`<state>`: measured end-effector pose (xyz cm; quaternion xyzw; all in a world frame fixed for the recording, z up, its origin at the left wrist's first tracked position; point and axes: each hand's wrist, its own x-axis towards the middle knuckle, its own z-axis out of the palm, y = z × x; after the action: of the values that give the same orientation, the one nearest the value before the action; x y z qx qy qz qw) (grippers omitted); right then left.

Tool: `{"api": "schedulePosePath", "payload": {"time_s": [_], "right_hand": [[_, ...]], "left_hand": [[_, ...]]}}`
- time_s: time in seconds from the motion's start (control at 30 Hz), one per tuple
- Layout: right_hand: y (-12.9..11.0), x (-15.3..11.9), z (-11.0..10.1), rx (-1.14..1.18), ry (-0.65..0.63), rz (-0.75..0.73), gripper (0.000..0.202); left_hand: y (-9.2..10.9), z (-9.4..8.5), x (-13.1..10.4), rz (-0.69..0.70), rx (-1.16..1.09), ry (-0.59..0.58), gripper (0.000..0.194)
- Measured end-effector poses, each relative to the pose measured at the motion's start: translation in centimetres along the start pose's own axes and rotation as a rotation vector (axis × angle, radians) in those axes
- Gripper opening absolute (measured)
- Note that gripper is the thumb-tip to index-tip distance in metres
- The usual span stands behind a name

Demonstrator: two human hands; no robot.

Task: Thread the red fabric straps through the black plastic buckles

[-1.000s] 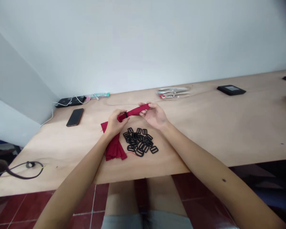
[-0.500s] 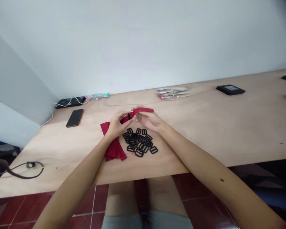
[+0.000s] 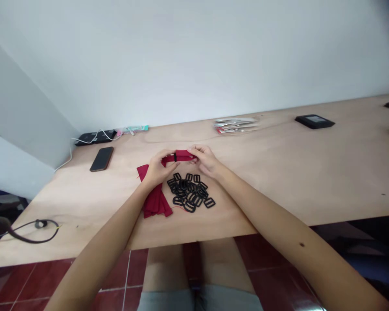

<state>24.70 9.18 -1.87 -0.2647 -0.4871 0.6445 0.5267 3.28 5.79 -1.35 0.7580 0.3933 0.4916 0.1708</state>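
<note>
A red fabric strap point(image 3: 183, 155) is stretched between my two hands above the table, with a black slider buckle point(image 3: 175, 157) threaded on it. My left hand point(image 3: 159, 167) grips the strap on the left, close to the buckle. Around the strap's right part, which looks doubled over, the fingers of my right hand point(image 3: 205, 160) are closed. Below my hands lies a pile of black plastic slider buckles and rings point(image 3: 189, 192). More red straps point(image 3: 155, 203) lie fanned out under my left wrist.
On the wooden table point(image 3: 262, 181) lie a phone point(image 3: 101, 159), a black power strip point(image 3: 95, 138) with white cables, plastic packets point(image 3: 236, 125) by the wall, and a black box-like device point(image 3: 314, 121). A dark cable loop point(image 3: 35, 239) rests at the left edge.
My right hand has shifted slightly right and now pinches the strap's folded right part. The strap's free end, which stuck out to the right, is drawn back and straightened between my hands.
</note>
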Motion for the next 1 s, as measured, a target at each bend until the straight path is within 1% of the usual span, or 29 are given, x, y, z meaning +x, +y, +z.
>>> {"api": "schedulePosePath", "payload": {"time_s": [0.13,0.27,0.37,0.53,0.77,0.83,0.9,1.0], "right_hand": [[0.30,0.10,-0.17,-0.110,0.036,-0.023,0.040],[0.26,0.05,-0.05,-0.138,0.035,-0.032,0.040],[0.20,-0.05,0.05,-0.166,0.014,-0.050,0.044],[0.01,-0.36,0.18,-0.290,-0.035,-0.090,0.047],[0.33,-0.42,0.36,-0.378,-0.092,-0.137,0.044],[0.41,-0.33,0.36,-0.371,-0.107,-0.149,0.042],[0.43,-0.24,0.35,-0.326,-0.121,-0.162,0.039],[0.43,-0.19,0.40,-0.263,-0.110,-0.153,0.037]], "left_hand": [[0.15,-0.28,0.07,0.010,0.005,0.030,0.032],[0.05,-0.32,0.05,0.026,0.007,0.043,0.032],[-0.14,-0.36,0.06,0.030,0.008,0.037,0.032],[-0.38,-0.53,0.10,0.030,0.006,0.043,0.031],[-0.35,-0.23,-0.16,0.110,0.087,-0.020,0.031],[-0.39,-0.14,-0.22,0.111,0.114,-0.005,0.034],[-0.41,-0.11,-0.25,0.095,0.131,0.026,0.043],[-0.19,-0.13,-0.29,0.076,0.172,0.053,0.051]]}}
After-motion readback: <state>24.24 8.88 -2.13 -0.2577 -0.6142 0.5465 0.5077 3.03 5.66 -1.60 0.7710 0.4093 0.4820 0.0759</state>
